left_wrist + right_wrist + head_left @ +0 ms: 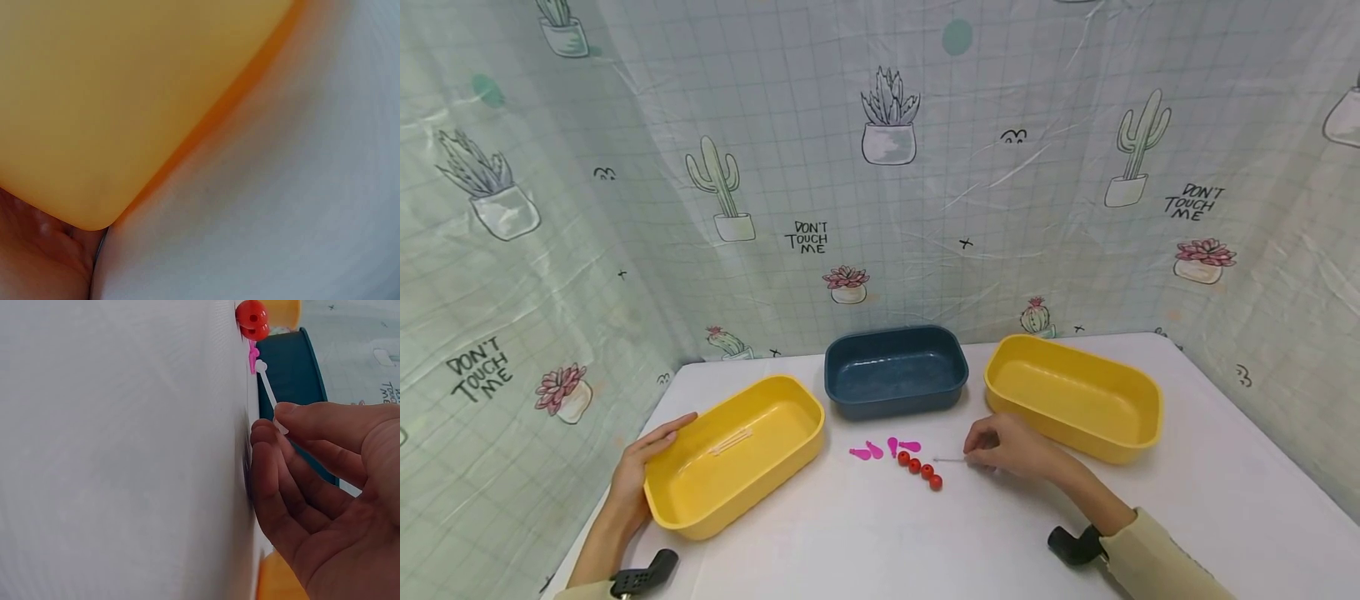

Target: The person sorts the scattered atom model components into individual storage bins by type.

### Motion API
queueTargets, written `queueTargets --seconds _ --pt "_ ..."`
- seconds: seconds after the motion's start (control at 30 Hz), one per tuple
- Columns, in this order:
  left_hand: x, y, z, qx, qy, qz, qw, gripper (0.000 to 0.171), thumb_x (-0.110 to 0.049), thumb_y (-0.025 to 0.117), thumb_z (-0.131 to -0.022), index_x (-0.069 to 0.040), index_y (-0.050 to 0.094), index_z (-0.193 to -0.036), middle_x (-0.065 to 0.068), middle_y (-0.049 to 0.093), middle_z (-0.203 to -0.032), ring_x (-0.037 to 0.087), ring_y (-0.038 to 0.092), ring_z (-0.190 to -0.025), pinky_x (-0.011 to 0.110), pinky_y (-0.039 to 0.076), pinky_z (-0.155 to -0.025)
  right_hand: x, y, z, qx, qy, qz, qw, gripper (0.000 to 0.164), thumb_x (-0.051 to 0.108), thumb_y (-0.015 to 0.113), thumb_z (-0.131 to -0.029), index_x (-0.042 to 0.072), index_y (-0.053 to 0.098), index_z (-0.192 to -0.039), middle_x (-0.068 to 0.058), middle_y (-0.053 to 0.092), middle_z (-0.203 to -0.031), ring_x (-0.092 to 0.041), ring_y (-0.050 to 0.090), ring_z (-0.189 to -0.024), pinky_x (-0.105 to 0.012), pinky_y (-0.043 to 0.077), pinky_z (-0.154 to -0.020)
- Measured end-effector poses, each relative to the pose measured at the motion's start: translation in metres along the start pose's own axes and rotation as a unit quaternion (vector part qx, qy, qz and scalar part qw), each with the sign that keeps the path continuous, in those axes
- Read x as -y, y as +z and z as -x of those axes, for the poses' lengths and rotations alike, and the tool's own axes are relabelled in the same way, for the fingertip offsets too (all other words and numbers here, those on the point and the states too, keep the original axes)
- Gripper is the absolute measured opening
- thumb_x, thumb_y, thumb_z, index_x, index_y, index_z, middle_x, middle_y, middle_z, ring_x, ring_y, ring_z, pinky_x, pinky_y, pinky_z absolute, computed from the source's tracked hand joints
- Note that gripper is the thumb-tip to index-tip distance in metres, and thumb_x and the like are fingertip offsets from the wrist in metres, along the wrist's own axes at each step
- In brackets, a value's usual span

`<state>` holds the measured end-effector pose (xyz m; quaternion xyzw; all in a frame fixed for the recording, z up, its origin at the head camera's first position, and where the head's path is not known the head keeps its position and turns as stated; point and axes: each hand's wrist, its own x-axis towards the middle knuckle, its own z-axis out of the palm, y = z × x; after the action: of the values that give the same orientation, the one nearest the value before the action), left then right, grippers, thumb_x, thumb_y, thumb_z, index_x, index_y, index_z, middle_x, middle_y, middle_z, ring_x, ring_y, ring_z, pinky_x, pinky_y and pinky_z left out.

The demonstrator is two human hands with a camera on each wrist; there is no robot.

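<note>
White stick (269, 389) pinched in my right hand (1009, 447); my straight-fingered left hand (634, 471) touches a yellow bin (763, 489), pale sticks (730, 442) inside.

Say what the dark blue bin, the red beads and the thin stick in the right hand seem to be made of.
Dark blue bin: probably moulded plastic with some gloss, from its rounded corners and soft reflections inside.
Red beads: glossy, with bright highlights; plastic or lacquered wood, I cannot tell which.
Thin stick: likely smooth plastic, from its even white and knobbed tip.
</note>
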<state>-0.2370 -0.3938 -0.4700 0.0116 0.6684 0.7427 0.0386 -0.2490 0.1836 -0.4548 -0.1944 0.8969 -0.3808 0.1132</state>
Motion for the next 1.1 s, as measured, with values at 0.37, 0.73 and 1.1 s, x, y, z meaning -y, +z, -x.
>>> queueTargets --seconds 0.37,0.73,1.1 --pt "0.002 0.0 -0.001 0.016 0.005 0.018 0.9997 0.044 -0.022 0.041 -0.112 -0.01 0.051 -0.152 -0.022 0.066 -0.134 -0.005 0.063 -0.122 0.016 0.054 -0.099 0.002 -0.003 0.002 -0.006 -0.002 -0.015 1.0 0.007 0.015 0.076 -0.093 0.011 0.074 -0.098 0.002 0.072 -0.09 -0.017 0.063 -0.079 -0.021 0.057 -0.07" --pt "-0.001 -0.003 0.002 0.006 0.005 0.017 0.9998 0.045 -0.021 0.039 -0.112 -0.009 0.048 -0.154 -0.023 0.067 -0.132 -0.006 0.063 -0.121 0.015 0.054 -0.098 0.016 -0.012 0.002 -0.03 -0.034 -0.034 0.998 0.01 0.011 0.075 -0.094 0.006 0.076 -0.102 -0.001 0.074 -0.091 -0.017 0.065 -0.081 -0.018 0.057 -0.074" --pt "0.001 -0.002 -0.002 0.008 -0.005 0.019 0.9998 0.044 -0.023 0.041 -0.112 -0.012 0.05 -0.153 -0.023 0.067 -0.132 -0.006 0.064 -0.121 0.016 0.054 -0.098 0.034 -0.023 -0.002 -0.046 -0.058 -0.038 0.997 0.014 0.012 0.075 -0.094 0.002 0.074 -0.104 -0.005 0.074 -0.092 -0.018 0.066 -0.078 -0.018 0.058 -0.075"
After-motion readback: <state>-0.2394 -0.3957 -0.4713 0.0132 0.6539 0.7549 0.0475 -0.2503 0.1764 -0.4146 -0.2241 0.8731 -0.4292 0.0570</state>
